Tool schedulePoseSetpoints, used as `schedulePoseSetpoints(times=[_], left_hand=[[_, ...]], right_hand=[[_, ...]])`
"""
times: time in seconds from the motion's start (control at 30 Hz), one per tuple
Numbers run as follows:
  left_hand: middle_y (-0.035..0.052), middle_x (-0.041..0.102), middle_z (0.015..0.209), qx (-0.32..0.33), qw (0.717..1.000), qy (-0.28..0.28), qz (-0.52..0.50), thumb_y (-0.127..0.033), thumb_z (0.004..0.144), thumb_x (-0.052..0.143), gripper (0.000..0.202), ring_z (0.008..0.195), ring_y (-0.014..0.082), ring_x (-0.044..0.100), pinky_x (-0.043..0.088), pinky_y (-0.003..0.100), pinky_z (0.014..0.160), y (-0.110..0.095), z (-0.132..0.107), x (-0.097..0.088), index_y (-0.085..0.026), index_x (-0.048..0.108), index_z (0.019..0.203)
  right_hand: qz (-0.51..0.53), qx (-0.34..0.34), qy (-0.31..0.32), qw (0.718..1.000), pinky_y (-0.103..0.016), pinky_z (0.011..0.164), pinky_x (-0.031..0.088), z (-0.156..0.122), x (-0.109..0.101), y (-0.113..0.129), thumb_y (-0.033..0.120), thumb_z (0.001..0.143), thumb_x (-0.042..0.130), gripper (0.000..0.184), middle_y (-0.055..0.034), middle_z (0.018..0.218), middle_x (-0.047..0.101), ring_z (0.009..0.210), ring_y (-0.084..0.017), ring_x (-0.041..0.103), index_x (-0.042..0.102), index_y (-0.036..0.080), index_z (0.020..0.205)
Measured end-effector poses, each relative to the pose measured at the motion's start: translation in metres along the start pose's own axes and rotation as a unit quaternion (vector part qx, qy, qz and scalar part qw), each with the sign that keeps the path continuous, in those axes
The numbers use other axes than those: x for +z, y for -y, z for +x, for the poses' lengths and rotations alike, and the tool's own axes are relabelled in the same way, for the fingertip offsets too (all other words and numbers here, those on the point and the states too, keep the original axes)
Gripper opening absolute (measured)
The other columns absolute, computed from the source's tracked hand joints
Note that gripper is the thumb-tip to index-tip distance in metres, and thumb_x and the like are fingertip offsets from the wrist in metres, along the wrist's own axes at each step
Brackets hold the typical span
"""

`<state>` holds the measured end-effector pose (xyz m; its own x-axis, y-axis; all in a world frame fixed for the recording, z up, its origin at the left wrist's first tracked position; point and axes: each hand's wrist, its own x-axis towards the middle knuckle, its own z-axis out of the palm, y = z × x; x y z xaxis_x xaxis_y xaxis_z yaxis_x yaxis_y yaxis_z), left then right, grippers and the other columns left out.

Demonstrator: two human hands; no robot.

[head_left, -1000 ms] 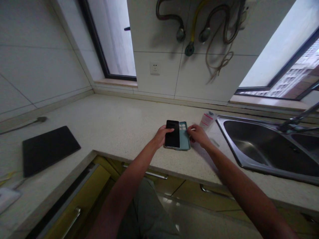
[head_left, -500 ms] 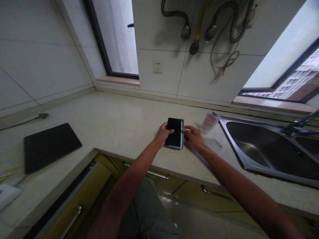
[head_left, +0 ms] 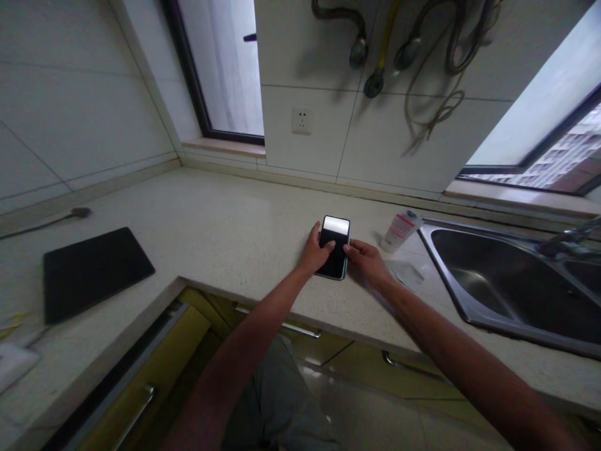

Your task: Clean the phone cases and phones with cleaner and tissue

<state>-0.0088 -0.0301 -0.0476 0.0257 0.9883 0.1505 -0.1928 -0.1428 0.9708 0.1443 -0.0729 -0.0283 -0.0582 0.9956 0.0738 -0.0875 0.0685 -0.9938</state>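
Note:
A black smartphone (head_left: 334,247) lies flat on the speckled cream countertop (head_left: 225,213), screen up, with a pale reflection at its far end. It sits in a teal phone case (head_left: 346,270), which shows only as a thin rim along the right edge. My left hand (head_left: 314,250) rests across the phone's near left side, with fingers on the screen. My right hand (head_left: 365,260) grips the right edge with its fingertips. The case's back is hidden.
A pink-and-white tube (head_left: 400,230) and a paper sachet (head_left: 404,274) lie right of the hands, beside a steel double sink (head_left: 507,282). A black flat slab (head_left: 98,274) and a long-handled spoon (head_left: 51,217) lie at left. The counter edge runs close below.
The phone has shifted right from the case's left half and now covers the case, leaving only a thin teal rim. My hands have drawn closer together on it.

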Motion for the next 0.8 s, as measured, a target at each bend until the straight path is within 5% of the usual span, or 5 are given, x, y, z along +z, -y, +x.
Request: schedulePoseSetpoints(times=[0.2,0.37,0.8], left_hand=[[0.0082,0.071,0.104,-0.026,0.993,0.046,-0.102,-0.020,0.063,0.080,0.053,0.094,0.0221,0.066,0.047,0.038,0.092,-0.010,-0.004,0.000,-0.018,0.065,0.114],[0.0052,0.069,0.079,-0.091,0.966,0.052,-0.235,-0.039,0.068,0.078,0.032,0.083,0.0210,0.066,0.049,0.033,0.081,-0.016,-0.001,0.001,-0.015,0.065,0.084],[0.0047,0.066,0.073,-0.139,0.951,0.009,-0.277,-0.034,0.058,0.086,0.037,0.082,0.0232,0.065,0.049,0.038,0.084,-0.001,0.012,-0.015,-0.014,0.063,0.079]], right_hand=[[0.034,0.017,-0.014,0.999,-0.027,0.063,0.048,0.002,0.001,-0.001,0.043,0.064,0.084,0.033,-0.0017,0.072,0.069,0.064,-0.014,0.059,0.072,0.018,0.083],[0.110,0.059,-0.034,0.992,-0.028,0.068,0.052,0.003,0.002,-0.007,0.038,0.062,0.086,0.032,-0.0022,0.074,0.070,0.067,-0.014,0.063,0.070,0.018,0.081],[0.129,0.089,-0.003,0.988,-0.029,0.075,0.061,-0.001,0.009,-0.003,0.026,0.067,0.084,0.035,-0.0049,0.094,0.075,0.084,-0.018,0.071,0.069,0.020,0.098]])
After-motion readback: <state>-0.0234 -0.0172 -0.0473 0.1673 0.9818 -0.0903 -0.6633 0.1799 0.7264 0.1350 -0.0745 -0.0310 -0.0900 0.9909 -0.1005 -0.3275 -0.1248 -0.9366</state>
